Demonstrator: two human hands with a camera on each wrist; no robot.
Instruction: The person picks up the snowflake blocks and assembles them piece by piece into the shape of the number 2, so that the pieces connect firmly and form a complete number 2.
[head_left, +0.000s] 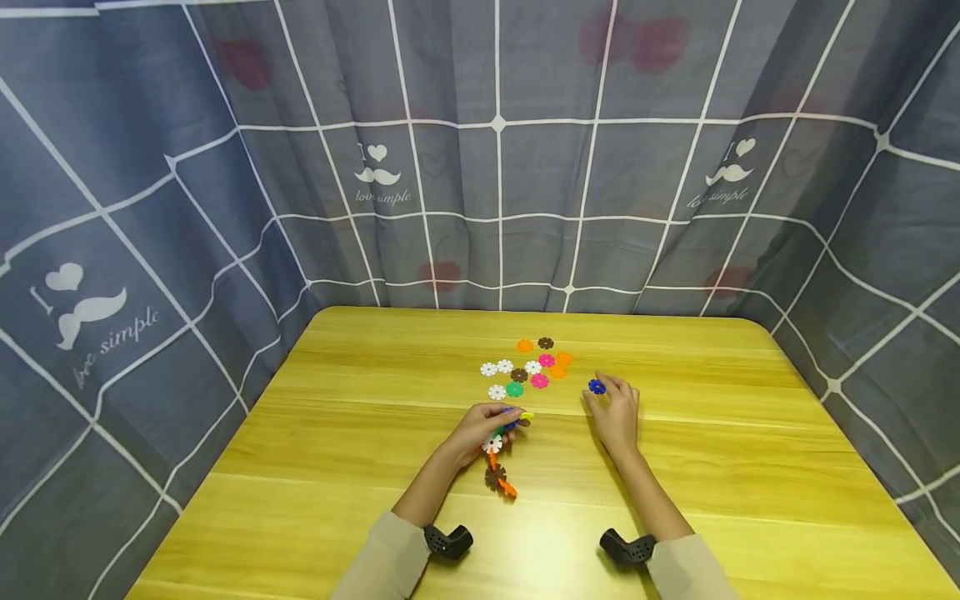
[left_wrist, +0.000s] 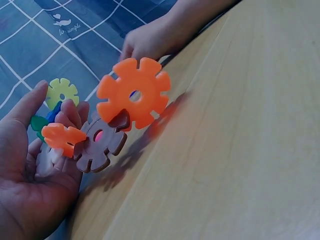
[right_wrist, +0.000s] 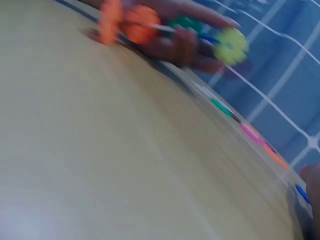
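Note:
A chain of slotted flower-shaped plastic discs is gripped in my left hand (head_left: 480,427), between thumb and fingers. A yellow disc (left_wrist: 62,94) is at its upper end, with blue, green and white discs partly hidden by the fingers. Outside the palm hang an orange disc (left_wrist: 61,137), a brown disc (left_wrist: 101,144) and another orange disc (left_wrist: 134,93) at the free end. To the right, my right hand (head_left: 617,417) pinches a loose blue disc (head_left: 596,387) between thumb and index finger, low over the table. The right wrist view shows only an edge of this blue disc (right_wrist: 302,193).
Several loose discs lie flat beyond the hands, among them a green disc (head_left: 514,389), a pink disc (head_left: 539,381), a white disc (head_left: 497,392) and an orange disc (head_left: 525,346). The wooden table (head_left: 360,367) is enclosed by a grey-blue checked curtain (head_left: 457,167).

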